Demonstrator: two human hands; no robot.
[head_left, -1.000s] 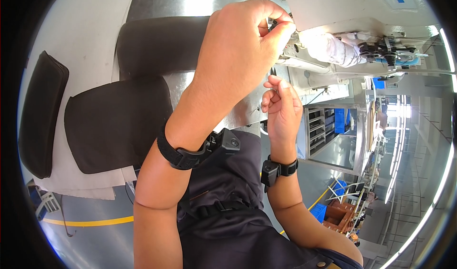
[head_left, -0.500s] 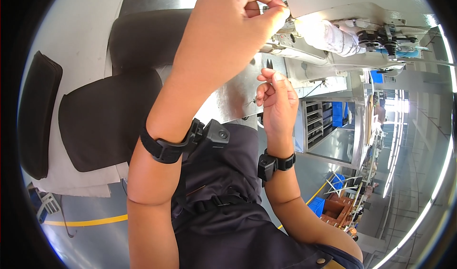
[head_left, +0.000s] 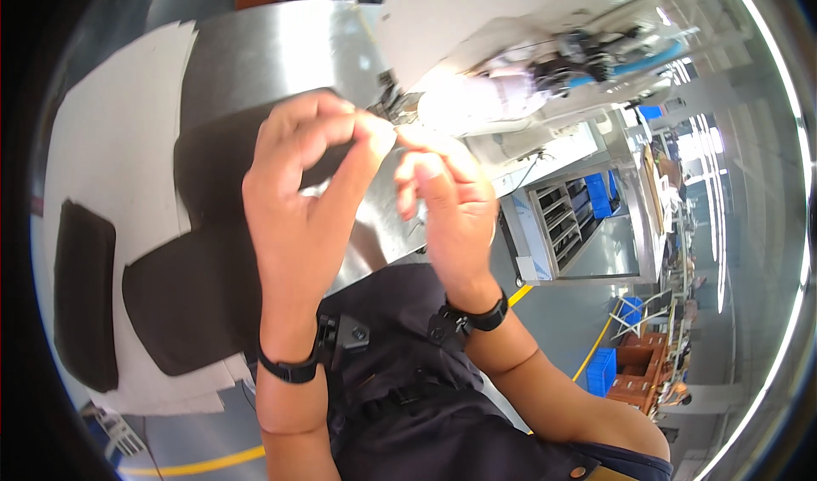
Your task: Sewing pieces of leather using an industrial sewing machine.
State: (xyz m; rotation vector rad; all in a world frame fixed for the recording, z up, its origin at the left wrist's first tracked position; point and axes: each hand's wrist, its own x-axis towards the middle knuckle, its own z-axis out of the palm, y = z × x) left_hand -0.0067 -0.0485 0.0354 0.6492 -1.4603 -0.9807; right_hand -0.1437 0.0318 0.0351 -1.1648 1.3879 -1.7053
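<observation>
My left hand (head_left: 298, 191) is raised over the steel worktop (head_left: 281, 47), thumb and forefinger pinched together; anything between them is too small or blurred to name. My right hand (head_left: 447, 209) is beside it with curled fingers, its forefinger reaching up to the left fingertips. Behind both hands stands a pale industrial sewing machine (head_left: 477, 13), with a white wrapped cylindrical part (head_left: 468, 102) and dark metal fittings near the needle area. Dark padded fabric panels (head_left: 183, 302) lie to the left of my hands, one partly hidden behind the left hand.
A narrow dark pad (head_left: 83, 294) rests on pale sheets (head_left: 111, 115) at the left. To the right are a metal rack (head_left: 562, 226), blue crates (head_left: 600, 370), a folding stand and a brown wooden cabinet (head_left: 638, 370). Yellow lines mark the grey floor.
My left hand has left the machine's needle area, moving down and left and turning, and now meets my right hand. The view has shifted, showing more of the area behind the worktop.
</observation>
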